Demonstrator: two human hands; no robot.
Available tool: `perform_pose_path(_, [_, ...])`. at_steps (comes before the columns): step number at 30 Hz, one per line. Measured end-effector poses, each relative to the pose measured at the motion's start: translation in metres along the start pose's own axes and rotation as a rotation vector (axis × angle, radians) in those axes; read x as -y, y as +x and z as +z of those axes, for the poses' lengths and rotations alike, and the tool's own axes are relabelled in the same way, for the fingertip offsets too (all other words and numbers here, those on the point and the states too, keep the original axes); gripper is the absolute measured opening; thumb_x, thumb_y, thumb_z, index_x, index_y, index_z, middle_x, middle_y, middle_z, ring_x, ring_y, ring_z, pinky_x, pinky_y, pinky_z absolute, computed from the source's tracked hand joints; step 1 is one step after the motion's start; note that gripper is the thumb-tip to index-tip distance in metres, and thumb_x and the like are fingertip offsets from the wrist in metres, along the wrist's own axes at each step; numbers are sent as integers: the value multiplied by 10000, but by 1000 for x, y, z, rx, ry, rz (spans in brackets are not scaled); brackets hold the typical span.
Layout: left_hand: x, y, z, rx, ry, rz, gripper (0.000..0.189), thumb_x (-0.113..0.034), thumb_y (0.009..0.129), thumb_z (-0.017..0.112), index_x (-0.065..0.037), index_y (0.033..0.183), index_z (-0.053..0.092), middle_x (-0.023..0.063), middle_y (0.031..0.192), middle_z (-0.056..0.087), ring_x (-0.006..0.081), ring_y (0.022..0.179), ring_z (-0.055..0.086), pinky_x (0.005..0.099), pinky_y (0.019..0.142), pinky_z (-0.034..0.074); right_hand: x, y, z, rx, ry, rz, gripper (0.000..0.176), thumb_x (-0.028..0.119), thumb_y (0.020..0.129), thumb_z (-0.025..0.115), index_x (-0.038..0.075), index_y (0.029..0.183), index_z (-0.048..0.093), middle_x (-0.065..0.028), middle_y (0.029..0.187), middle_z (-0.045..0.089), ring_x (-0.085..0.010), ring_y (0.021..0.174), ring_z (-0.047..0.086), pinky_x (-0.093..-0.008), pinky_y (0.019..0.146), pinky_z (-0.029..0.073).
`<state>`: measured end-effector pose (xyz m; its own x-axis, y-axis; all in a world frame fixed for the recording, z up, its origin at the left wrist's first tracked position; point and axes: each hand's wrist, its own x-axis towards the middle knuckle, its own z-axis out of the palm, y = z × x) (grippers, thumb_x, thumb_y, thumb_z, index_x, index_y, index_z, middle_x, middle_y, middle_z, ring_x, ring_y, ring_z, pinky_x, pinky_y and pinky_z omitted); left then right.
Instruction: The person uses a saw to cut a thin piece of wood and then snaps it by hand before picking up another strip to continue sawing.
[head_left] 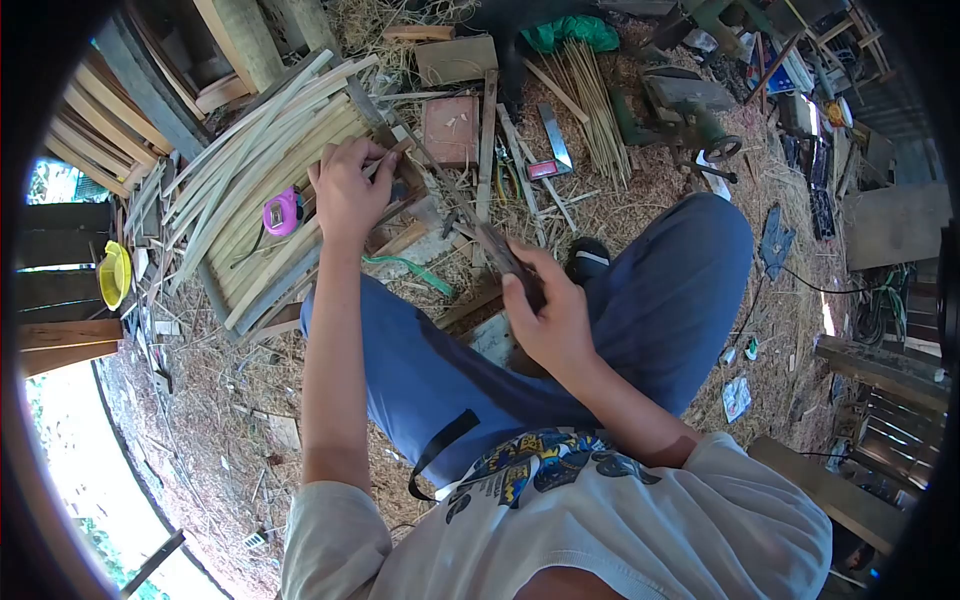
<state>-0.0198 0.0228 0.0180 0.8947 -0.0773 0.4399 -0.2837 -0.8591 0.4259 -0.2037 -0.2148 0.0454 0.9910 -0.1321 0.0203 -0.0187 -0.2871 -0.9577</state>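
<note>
My left hand point(352, 190) is closed, its thumb and fingers pinching a small piece of wood point(402, 147) at the corner of a wooden frame of strips. My right hand point(548, 312) wraps round the dark handle of a long narrow tool point(492, 242). The thin end of this tool reaches up and left, close beside the left fingertips. Just left of my left wrist, a pink tape measure point(283, 212) lies on pale wooden strips point(250, 165). A green strap point(418, 272) lies between the two hands, near my knee.
Beyond my hands are a reddish block point(451, 131), a metal try square point(553, 145) and a bundle of thin sticks point(597, 105). A green metal vise point(690, 125) stands at the upper right. At left hangs a yellow bowl point(115, 275). Shavings cover the ground point(250, 390).
</note>
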Motion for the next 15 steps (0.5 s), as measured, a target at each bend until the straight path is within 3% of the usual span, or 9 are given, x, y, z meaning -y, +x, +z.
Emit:
perform_pose_path(2, [1, -1, 0, -7, 5, -3, 160, -232, 885, 837, -117, 867, 727, 12, 878, 695, 264, 947, 625, 448, 900, 416, -15, -11, -4, -52, 24, -94, 374, 137, 1008, 703, 33, 1362, 648, -209, 893, 762, -199, 795, 782, -340, 725, 578])
perform_pose_path(8, [-2, -4, -2, 5, 19, 13, 169, -239, 883, 839, -113, 868, 727, 16, 898, 709, 267, 960, 630, 452, 904, 412, 10, 27, 6, 108, -5, 182, 387, 139, 1013, 701, 30, 1380, 645, -206, 971, 773, -194, 892, 800, -341, 781, 591])
perform_pose_path(12, [-2, -1, -1, -6, 22, 3, 169, -235, 879, 839, -111, 868, 724, 19, 904, 715, 271, 961, 632, 450, 901, 410, 2, 1, 6, -58, 31, -87, 372, 151, 1016, 700, 19, 1360, 652, -207, 957, 767, -212, 817, 779, -361, 733, 578])
perform_pose_path(15, [-2, -5, -1, 7, 7, 16, 169, -236, 878, 837, -112, 872, 723, 21, 903, 715, 273, 962, 633, 450, 902, 408, 6, 23, 14, -15, 28, -31, 370, 149, 1017, 700, 20, 1361, 652, -201, 940, 765, -209, 799, 769, -360, 729, 578])
